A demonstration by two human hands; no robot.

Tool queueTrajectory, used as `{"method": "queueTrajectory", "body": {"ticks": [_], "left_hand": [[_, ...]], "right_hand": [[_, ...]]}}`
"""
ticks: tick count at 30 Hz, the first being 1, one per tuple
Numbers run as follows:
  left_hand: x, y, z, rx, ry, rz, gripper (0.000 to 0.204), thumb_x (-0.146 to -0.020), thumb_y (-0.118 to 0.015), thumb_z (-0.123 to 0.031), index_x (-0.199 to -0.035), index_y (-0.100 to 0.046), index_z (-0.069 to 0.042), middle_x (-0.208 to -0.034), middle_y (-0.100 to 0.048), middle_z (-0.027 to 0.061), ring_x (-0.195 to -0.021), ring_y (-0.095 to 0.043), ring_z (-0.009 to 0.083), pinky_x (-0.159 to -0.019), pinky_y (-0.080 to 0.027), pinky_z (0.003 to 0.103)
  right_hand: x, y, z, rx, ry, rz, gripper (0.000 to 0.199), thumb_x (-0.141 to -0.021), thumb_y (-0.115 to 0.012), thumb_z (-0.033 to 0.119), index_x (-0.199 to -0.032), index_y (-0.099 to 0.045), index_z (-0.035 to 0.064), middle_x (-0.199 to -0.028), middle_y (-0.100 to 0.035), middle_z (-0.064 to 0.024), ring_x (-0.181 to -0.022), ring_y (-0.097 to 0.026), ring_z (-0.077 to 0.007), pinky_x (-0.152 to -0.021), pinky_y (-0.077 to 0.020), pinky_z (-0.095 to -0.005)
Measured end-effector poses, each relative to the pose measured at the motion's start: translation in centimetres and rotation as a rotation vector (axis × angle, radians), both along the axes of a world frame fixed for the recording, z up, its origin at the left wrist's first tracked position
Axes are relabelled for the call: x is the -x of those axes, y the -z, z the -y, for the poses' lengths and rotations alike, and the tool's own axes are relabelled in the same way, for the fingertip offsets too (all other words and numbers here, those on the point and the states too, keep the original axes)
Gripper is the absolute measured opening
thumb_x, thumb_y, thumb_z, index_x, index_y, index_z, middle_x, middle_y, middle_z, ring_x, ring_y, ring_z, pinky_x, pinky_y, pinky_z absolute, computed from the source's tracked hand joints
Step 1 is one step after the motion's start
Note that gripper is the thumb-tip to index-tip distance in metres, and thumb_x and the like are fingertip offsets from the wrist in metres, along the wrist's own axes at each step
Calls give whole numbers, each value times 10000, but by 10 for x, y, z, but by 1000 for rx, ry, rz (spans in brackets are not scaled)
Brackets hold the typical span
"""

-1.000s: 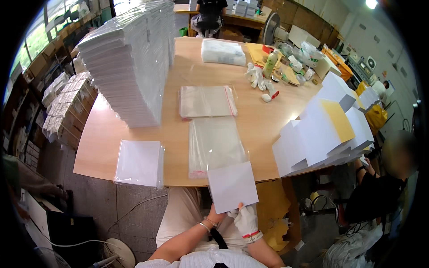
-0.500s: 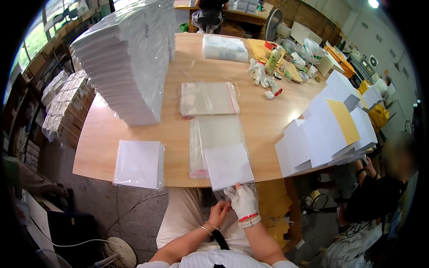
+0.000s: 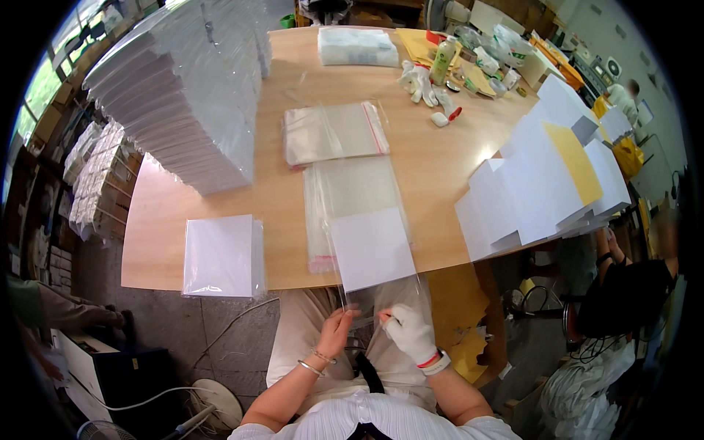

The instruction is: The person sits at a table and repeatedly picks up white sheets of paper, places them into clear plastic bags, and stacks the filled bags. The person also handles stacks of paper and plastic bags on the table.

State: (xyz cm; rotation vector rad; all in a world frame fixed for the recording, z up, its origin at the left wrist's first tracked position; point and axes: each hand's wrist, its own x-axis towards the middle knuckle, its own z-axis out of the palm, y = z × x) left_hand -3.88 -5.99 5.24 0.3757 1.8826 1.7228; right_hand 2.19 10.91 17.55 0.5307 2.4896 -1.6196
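A square block of white sheets (image 3: 372,249) lies at the near table edge inside a clear plastic bag (image 3: 402,293). The bag's loose end hangs past the edge over my lap. My left hand (image 3: 336,334), bare with bangles at the wrist, pinches the left side of that loose end. My right hand (image 3: 412,334), in a white knit glove, grips its right side with thumb and finger. Beneath the block lies a pile of flat clear bags (image 3: 352,183), with another pile (image 3: 334,136) behind it. To the left rests a wrapped white block (image 3: 222,257).
A tall stack of wrapped white blocks (image 3: 213,110) stands back left. Unwrapped white blocks (image 3: 513,183) with a yellow sheet (image 3: 572,163) are piled right. Spare gloves (image 3: 419,82), a bottle (image 3: 443,60) and a plastic-wrapped bundle (image 3: 357,46) sit farther back. A person (image 3: 623,293) sits at right.
My hands have moved apart, the left going left and up, the right going right. The bag's loose end is now spread between them. The view has tilted downward slightly.
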Motion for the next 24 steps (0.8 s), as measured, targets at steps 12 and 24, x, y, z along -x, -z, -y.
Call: {"method": "queueTrajectory", "body": {"ticks": [12, 24], "left_hand": [[-12, -7, -13, -270, -467, 709, 390, -891, -360, -285, -922, -571, 42, -903, -621, 126, -731, -616, 226, -687, -468, 269], [44, -57, 8, 451, -36, -1376, 226, -749, -594, -39, -972, -622, -60, -899, -579, 81, -845, -539, 239, -761, -442, 376]], "right_hand": [[26, 42, 1, -428, -541, -757, 146, -731, -556, 139, -841, -559, 42, -857, -544, -113, -797, -539, -275, -680, -447, -357], [-32, 60, -106, -643, 163, -290, 195, -745, -588, 138, -920, -592, 52, -1061, -547, -138, -957, -531, -316, -816, -446, -391]]}}
